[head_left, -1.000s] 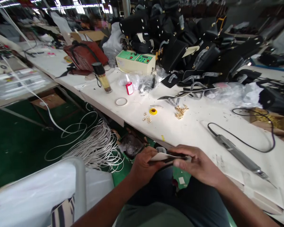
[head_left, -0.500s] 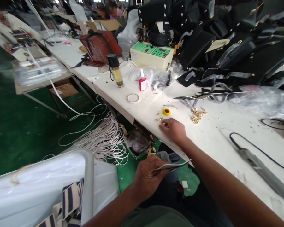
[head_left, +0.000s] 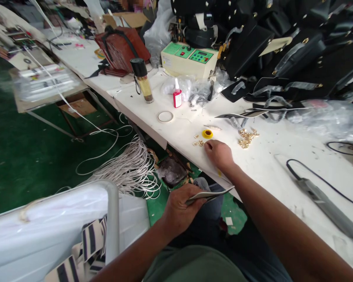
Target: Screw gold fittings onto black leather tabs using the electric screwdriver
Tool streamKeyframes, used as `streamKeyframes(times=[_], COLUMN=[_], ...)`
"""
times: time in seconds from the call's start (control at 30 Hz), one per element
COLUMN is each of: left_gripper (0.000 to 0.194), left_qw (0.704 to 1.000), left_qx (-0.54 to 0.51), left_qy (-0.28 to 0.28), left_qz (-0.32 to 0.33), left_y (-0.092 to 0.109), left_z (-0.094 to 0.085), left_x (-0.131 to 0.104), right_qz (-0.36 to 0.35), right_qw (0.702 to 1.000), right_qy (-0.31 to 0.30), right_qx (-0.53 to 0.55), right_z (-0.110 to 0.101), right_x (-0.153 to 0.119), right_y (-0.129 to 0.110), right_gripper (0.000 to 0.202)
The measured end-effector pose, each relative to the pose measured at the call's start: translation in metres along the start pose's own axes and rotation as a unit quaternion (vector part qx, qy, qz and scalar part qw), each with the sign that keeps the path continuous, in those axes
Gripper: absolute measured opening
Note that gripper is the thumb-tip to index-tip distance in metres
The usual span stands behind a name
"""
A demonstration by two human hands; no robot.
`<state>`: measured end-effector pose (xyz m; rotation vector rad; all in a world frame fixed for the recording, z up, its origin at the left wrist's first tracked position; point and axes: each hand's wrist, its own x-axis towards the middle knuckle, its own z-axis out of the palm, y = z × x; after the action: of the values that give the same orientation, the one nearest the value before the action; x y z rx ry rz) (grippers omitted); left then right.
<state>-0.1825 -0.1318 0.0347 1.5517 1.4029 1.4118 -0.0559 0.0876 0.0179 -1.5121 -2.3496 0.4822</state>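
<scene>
Right hand (head_left: 219, 155), fingers curled, hung low at worktop (head_left: 267, 160), small gold-coloured fittings (head_left: 200, 143) just left of its fingertips; from where I stood, could not tell whether it pinched one. Left hand (head_left: 182, 206), farther from fittings, gripped pale-edged flat piece (head_left: 212, 193), long axis running rightward toward right forearm (head_left: 264, 201).

White table (head_left: 261, 174), gold pieces (head_left: 200, 143), possibly rings

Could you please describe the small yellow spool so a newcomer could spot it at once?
On the long white worktable, find the right hand near its edge. Just beyond it, next to a few loose gold metal fittings, lies the small yellow spool. Its bright yellow rim around a dark centre sets it apart from those fittings.
</scene>
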Motion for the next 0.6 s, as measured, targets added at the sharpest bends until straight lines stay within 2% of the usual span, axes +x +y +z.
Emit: streamKeyframes(times=[0.2, 0.33, 0.4, 0.5, 0.53, 0.6], left_gripper=[0.014, 0.018, 0.023, 0.029, 0.030, 0.028], left_qw=[0.997, 0.992, 0.986, 0.968, 0.962, 0.949], left_qx=[0.011, 0.031, 0.053, 0.099, 0.112, 0.129], left_qy=[0.004, 0.010, 0.003, -0.031, -0.043, -0.067], left_qz=[0.072, 0.118, 0.160, 0.228, 0.246, 0.280], left_y=[0.008, 0.017, 0.020, 0.024, 0.026, 0.031], left_z=[-0.001, -0.003, -0.005, -0.006, -0.005, -0.001], left_x=[0.003, 0.006, 0.006, 0.005, 0.005, 0.006], right_qz=[0.003, 0.048, 0.075, 0.097, 0.097, 0.102], right_qw=[0.998, 0.983, 0.944, 0.853, 0.839, 0.830], right_qy=[0.009, 0.008, -0.018, -0.065, -0.082, -0.125], right_qx=[0.070, 0.177, 0.320, 0.509, 0.530, 0.534], right_z=[-0.004, -0.024, -0.045, -0.084, -0.096, -0.116], right_x=[-0.001, -0.023, -0.051, -0.106, -0.125, -0.158], right_y=[0.003, 0.003, 0.006, 0.011, 0.012, 0.012], right_gripper=[0.019, 0.030, 0.035, 0.034, 0.032, 0.030])
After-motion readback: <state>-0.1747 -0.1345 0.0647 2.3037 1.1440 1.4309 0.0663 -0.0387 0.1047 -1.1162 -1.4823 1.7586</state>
